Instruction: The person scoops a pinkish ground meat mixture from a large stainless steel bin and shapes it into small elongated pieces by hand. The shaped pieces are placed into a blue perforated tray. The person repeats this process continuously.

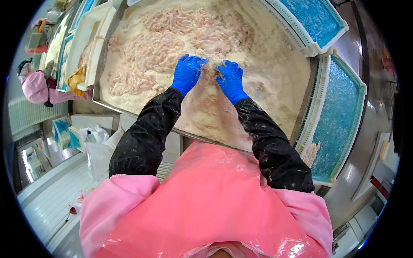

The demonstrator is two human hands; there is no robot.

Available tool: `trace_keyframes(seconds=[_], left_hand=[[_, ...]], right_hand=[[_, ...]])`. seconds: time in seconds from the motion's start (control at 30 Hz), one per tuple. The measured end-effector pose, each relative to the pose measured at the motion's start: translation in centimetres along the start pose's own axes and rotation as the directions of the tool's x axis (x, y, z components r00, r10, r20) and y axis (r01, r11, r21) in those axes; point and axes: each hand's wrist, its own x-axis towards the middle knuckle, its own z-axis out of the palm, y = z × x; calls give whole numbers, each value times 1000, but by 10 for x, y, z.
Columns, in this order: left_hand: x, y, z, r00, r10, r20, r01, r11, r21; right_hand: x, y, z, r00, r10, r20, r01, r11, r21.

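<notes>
My left hand (188,73), in a blue glove, is over the middle of a metal-rimmed tray. Its fingertips reach into pale breading crumbs (274,80) at the edge of a heap of raw meat strips (158,48). Beside it, a short gap away, my right hand (230,80), gloved alike, has its fingers curled and crusted with crumbs. Whether either hand grips a strip is hidden. The strips lie in a loose pile at the tray's far left and centre, partly dusted. Nearer me, the crumbs show bare furrows.
Blue-lined white plastic crates (342,119) stand along the right; one holds a few coated strips (311,154). A white tub (87,42) is at the left, near a person in pink (35,87). Plastic bags (100,154) hang below the tray's metal rim (113,108).
</notes>
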Motion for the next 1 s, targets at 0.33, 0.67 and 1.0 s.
trace_keyframes(seconds=[0.33,0.67,1.0], left_hand=[[-12,22,-11,732,-563,384,299,-241,-923],[-51,58,-19,867,-72,493,-12,-992,-123],[-96,68,-39,793,-608,34,449,546,-707]], right_hand=[[-68,7,-59,955,128,266,-143,989,37],[-59,-4,-20,964,156,216,-215,935,283],[-121,22,-38,804,497,326,-591,613,524]])
